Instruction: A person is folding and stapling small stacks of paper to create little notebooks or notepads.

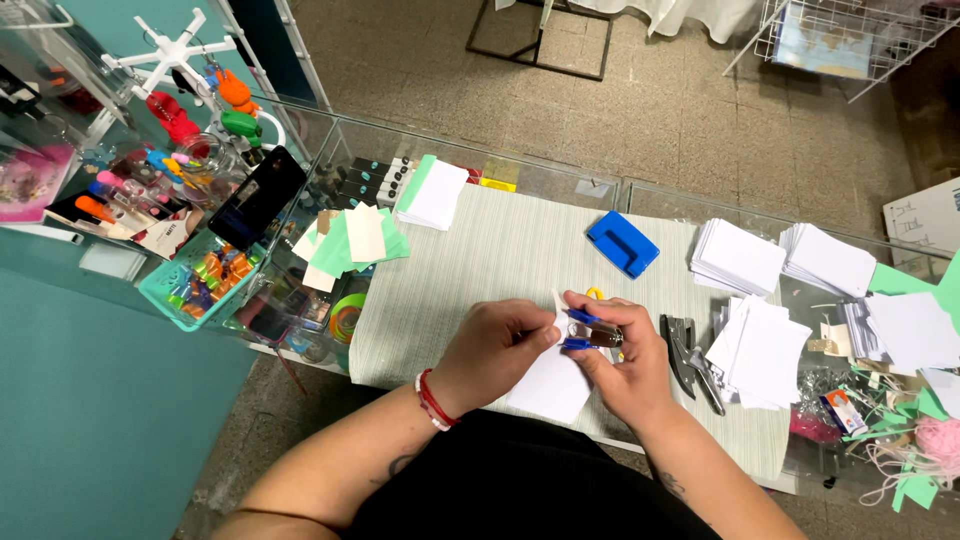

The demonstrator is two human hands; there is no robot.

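Pinching a white paper tag [552, 378], left hand [497, 350]; right hand [628, 370] fingers clamp a blue stapler [590, 335]

We see matt white paper [552, 385] under a small stapler [592, 335] of glossy blue plastic and shiny metal. The counter [640, 195] is clear, reflective glass, covered by a ribbed, matt cloth mat [480, 270]. The blue punch [622, 243] looks smooth plastic.
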